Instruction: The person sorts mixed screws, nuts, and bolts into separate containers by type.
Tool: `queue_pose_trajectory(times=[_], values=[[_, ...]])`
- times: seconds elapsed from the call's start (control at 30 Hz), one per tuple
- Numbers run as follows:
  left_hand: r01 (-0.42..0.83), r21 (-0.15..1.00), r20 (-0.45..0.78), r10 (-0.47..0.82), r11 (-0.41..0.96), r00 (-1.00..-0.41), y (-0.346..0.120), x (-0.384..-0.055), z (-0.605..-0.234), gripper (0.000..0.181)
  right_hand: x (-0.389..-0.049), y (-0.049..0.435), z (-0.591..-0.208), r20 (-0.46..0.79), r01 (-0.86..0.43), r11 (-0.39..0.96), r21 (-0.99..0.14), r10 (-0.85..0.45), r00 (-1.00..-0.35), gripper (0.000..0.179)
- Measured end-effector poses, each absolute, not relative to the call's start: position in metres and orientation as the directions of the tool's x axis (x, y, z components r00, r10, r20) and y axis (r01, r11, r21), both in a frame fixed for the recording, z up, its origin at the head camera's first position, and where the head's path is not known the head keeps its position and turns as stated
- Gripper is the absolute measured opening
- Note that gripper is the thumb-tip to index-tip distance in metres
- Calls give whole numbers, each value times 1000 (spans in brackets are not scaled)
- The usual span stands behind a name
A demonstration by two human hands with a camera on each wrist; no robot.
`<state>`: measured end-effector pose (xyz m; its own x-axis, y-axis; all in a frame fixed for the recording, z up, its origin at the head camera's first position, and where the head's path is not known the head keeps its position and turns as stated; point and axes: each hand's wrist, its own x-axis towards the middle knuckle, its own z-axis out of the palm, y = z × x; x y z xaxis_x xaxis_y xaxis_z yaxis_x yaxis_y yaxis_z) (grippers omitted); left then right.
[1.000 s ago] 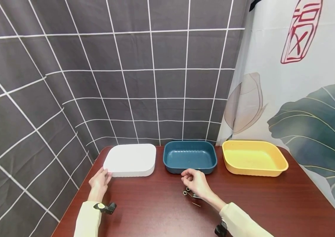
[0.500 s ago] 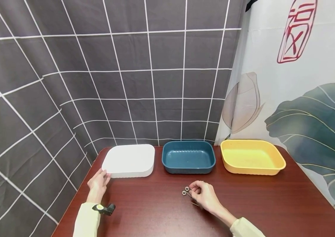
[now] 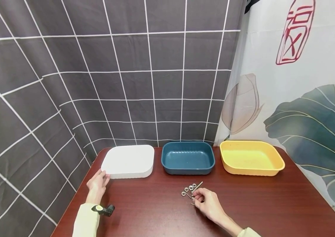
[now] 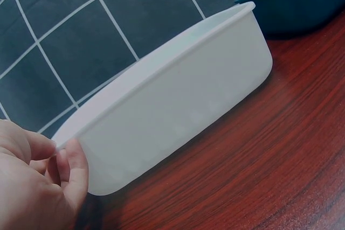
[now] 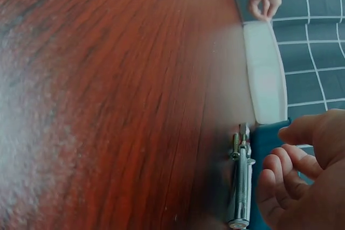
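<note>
My left hand (image 3: 97,185) pinches the near left corner of the white bin (image 3: 128,161) by its rim, thumb and fingers on either side of the wall, as the left wrist view shows. My right hand (image 3: 210,203) is beside a small pile of hardware, its fingers loosely bent. In the right wrist view a gap lies between thumb and fingertips, with nothing seen in it. The pile holds several hex nuts (image 3: 186,189), a long metal bolt (image 5: 242,187) and a smaller screw (image 5: 235,145). Fingers partly hide the pile in the head view.
A blue bin (image 3: 188,171) stands in the middle of the back edge, a yellow bin (image 3: 251,171) to its right. Both stand on the reddish-brown table (image 3: 149,210). A grey gridded curtain (image 3: 131,85) hangs behind and at the left.
My right hand has moved back from the blue bin's front edge to the hardware, then slightly nearer me. More of the nuts and bolt now show. My left hand stays on the white bin.
</note>
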<state>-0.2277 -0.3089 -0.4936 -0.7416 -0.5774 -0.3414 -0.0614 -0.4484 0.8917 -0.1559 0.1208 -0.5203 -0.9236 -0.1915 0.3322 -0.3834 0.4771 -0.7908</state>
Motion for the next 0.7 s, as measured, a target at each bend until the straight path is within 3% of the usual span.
queue_pose_trajectory(times=[0.33, 0.7], values=[[-61, 890, -346, -580, -452, -737, -310, -230, -494, 52, -150, 115, -526, 353, -389, 658, -645, -195, -915, 23], [-69, 893, -343, -573, -445, -744, -311, -229, -494, 53, -147, 112, -530, 359, -395, 710, -583, -212, -909, 25]])
